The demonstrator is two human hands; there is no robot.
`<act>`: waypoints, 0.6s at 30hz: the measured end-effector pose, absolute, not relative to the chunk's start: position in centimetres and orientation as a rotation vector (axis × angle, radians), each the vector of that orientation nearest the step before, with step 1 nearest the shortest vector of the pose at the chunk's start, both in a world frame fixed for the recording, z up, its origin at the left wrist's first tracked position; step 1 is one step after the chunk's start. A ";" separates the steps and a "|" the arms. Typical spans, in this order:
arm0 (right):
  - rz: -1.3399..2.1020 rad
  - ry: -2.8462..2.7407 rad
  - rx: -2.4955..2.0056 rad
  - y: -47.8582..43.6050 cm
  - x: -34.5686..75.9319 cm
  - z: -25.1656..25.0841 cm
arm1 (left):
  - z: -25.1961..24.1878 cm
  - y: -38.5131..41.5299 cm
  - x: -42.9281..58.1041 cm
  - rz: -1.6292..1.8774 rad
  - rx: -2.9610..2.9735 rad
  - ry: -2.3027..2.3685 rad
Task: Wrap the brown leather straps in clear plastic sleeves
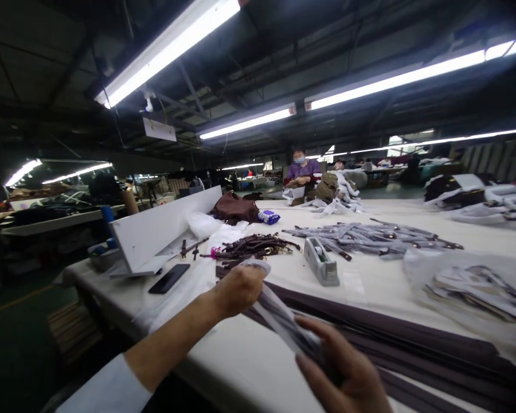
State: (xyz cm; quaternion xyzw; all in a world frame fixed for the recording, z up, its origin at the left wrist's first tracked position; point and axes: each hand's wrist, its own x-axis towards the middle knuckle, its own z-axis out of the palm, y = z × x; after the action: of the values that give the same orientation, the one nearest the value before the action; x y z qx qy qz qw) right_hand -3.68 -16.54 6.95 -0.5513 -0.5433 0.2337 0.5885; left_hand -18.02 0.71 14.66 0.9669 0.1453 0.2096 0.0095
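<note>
My left hand (237, 288) is closed around the upper end of a strap wrapped in thin white paper (279, 312). My right hand (341, 373), low in the view, has its fingers curled around the lower end of the same wrapped strap. Both hands hold it just above the white table (249, 355). Long dark brown straps (413, 338) lie flat on the table right beside my hands.
A grey tape dispenser (321, 261), a pile of dark straps with metal clips (253, 246), a heap of wrapped straps (370, 236), a black phone (169, 278), a white board (163, 229) and plastic bags (473, 287) lie on the table. A person (303, 169) works at the far end.
</note>
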 end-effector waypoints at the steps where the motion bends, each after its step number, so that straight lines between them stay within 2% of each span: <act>1: 0.560 -1.267 -1.265 -16.8 -2.7 8.1 | 13.5 0.3 -18.4 0.605 3.004 0.471; 6: 0.779 -1.388 -1.184 -13.1 1.9 12.0 | 11.5 -4.2 -21.2 0.384 2.765 0.509; 9: 0.868 -1.592 -1.125 -8.9 2.4 13.1 | 13.4 -6.4 -22.5 0.319 2.219 0.630; 11: 1.060 -1.715 -0.985 -6.4 1.1 13.3 | 15.7 -7.0 -22.8 0.317 1.827 0.601; 14: 1.371 -1.698 -0.728 -4.4 -2.8 12.7 | 19.9 -6.7 -22.2 0.511 1.486 0.453; 18: 1.323 -1.382 -0.599 -5.1 -7.8 10.8 | 24.1 -5.6 -20.1 0.803 1.324 0.417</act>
State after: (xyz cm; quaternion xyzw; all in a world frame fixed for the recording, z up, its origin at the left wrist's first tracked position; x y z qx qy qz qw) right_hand -7.78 -5.06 10.80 -0.2518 -0.5808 0.5562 0.5384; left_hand -20.14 -5.63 24.11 0.5933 0.1867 0.3599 0.6955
